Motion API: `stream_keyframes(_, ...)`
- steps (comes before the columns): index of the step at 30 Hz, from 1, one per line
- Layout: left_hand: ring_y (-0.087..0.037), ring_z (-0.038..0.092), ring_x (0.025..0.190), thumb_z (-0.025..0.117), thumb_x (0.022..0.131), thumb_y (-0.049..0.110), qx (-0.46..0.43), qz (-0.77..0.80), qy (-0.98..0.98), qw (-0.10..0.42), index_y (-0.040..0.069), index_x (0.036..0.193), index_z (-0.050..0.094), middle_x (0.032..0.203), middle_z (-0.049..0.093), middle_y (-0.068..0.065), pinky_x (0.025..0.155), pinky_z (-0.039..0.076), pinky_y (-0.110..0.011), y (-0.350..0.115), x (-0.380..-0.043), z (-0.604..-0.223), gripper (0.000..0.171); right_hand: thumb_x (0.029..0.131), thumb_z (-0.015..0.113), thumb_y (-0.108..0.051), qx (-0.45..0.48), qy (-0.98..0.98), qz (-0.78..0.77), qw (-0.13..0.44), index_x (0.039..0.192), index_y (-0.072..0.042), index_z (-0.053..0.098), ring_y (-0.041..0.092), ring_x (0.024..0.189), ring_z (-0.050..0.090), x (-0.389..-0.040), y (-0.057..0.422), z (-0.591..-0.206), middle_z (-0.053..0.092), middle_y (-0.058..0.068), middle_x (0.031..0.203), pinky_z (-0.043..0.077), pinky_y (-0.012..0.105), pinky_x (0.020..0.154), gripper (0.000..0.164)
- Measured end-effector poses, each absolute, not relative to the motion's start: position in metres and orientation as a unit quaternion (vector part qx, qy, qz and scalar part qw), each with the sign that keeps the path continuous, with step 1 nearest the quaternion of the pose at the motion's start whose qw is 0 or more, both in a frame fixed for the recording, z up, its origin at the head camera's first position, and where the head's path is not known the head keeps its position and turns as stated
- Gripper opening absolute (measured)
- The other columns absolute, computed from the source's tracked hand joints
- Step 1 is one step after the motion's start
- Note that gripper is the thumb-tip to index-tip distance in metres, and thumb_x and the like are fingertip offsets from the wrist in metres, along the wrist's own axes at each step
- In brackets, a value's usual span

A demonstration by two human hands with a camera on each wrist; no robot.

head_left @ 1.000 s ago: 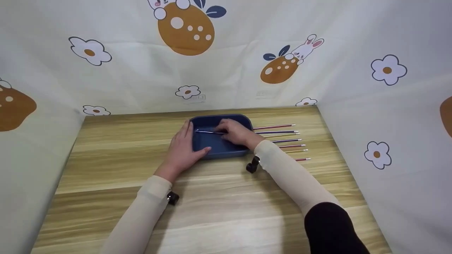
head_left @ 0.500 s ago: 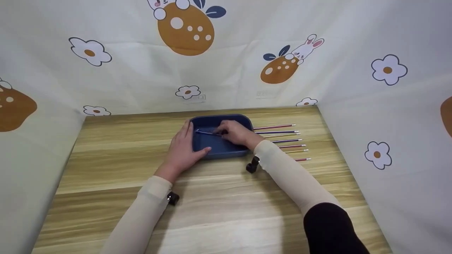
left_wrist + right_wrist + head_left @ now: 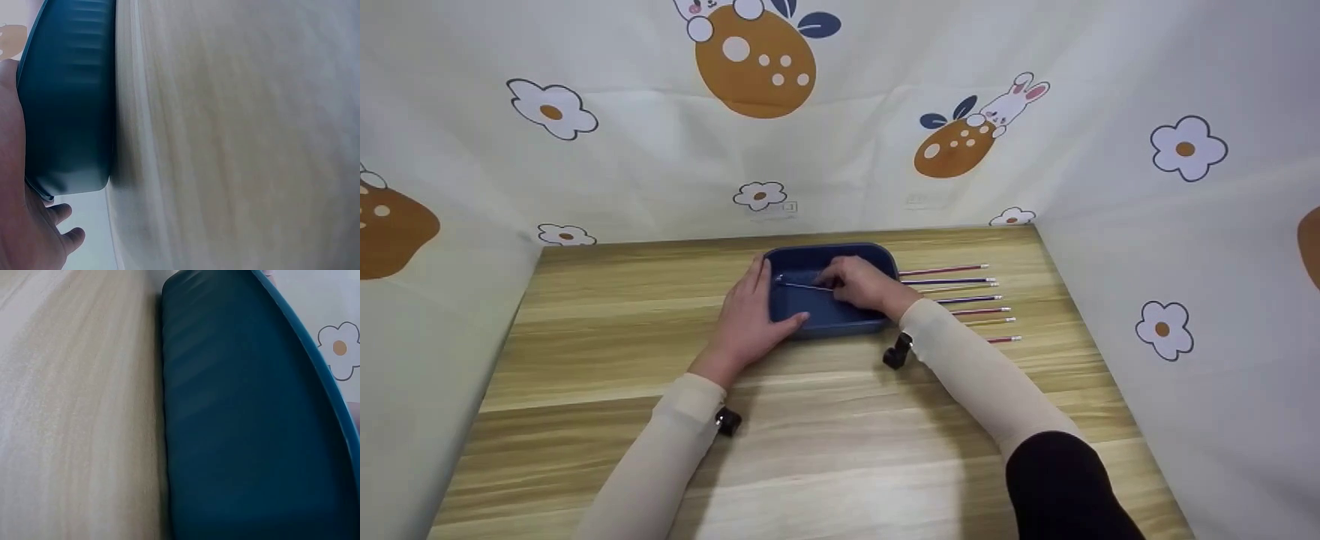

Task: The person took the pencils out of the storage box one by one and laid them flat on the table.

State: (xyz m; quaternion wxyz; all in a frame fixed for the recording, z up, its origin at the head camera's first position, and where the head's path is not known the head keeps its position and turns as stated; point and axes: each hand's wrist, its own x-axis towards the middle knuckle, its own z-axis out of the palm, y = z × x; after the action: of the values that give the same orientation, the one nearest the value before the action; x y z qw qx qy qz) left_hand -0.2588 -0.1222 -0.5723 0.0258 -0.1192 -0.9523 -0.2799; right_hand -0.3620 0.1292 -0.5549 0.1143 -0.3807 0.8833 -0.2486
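Note:
A dark blue rectangular tray (image 3: 829, 330) sits near the back of the table. Its left end lies against my left hand (image 3: 746, 322), whose straight fingers rest along the rim while the thumb reaches over the front edge; the left wrist view has this hand at the tray's (image 3: 70, 112) corner. Inside the tray, my right hand (image 3: 859, 281) pinches a thin pencil (image 3: 808, 286) that points left, its far end near the left wall. The fingers hide the pencil's right part. The right wrist view takes in the tray's outer wall (image 3: 236, 410), with the right hand's grip out of sight.
To the right of the tray, several red, blue and yellow pencils (image 3: 971, 298) lie roughly parallel, white ends outward. The right forearm covers parts of some. Printed cloth walls (image 3: 847, 150) enclose the wooden table (image 3: 825, 442) at the back and sides.
In the right hand's fingers the pencil has shifted slightly, its held end now a little nearer the front. The left hand and the tray have stayed put.

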Motion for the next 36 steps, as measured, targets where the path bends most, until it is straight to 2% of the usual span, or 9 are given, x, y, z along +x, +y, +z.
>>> stream_keyframes(12, -0.042, 0.019, 0.167, 0.067, 0.096, 0.076, -0.12, -0.281, -0.952, 0.018, -0.002, 0.176, 0.012, 0.185, 0.004, -0.016, 0.133, 0.021, -0.06, -0.121, -0.259, -0.572, 0.124, 0.094, 0.072, 0.007, -0.386, 0.879, -0.257, 0.112, 0.13, -0.004, 0.081, 0.029, 0.106, 0.071, -0.359, 0.132, -0.551, 0.074, 0.015, 0.115, 0.058, 0.04, 0.093, 0.039)
stream_keyframes(20, -0.043, 0.02, 0.167, 0.071, 0.095, 0.073, -0.118, -0.28, -0.952, 0.022, -0.003, 0.175, 0.012, 0.184, 0.009, -0.022, 0.134, 0.02, -0.06, -0.121, -0.259, -0.572, 0.125, 0.097, 0.071, 0.006, -0.391, 0.875, -0.263, 0.11, 0.134, -0.006, 0.08, 0.026, 0.108, 0.068, -0.355, 0.138, -0.538, 0.074, 0.012, 0.119, 0.057, 0.041, 0.095, 0.04)
stream_keyframes(28, -0.042, 0.02, 0.167, 0.07, 0.097, 0.073, -0.117, -0.274, -0.954, 0.02, -0.003, 0.176, 0.01, 0.184, 0.008, -0.02, 0.133, 0.02, -0.062, -0.121, -0.259, -0.571, 0.125, 0.097, 0.071, 0.008, -0.399, 0.868, -0.275, 0.109, 0.135, -0.005, 0.079, 0.029, 0.104, 0.065, -0.349, 0.149, -0.521, 0.071, 0.014, 0.116, 0.056, 0.044, 0.093, 0.041)
stream_keyframes(36, -0.044, 0.021, 0.166, 0.073, 0.096, 0.071, -0.119, -0.28, -0.952, 0.026, -0.003, 0.175, 0.012, 0.184, 0.011, -0.022, 0.132, 0.022, -0.063, -0.121, -0.259, -0.571, 0.125, 0.097, 0.068, 0.01, -0.401, 0.862, -0.291, 0.106, 0.136, -0.006, 0.079, 0.028, 0.107, 0.065, -0.34, 0.163, -0.507, 0.071, 0.012, 0.118, 0.057, 0.045, 0.094, 0.043)
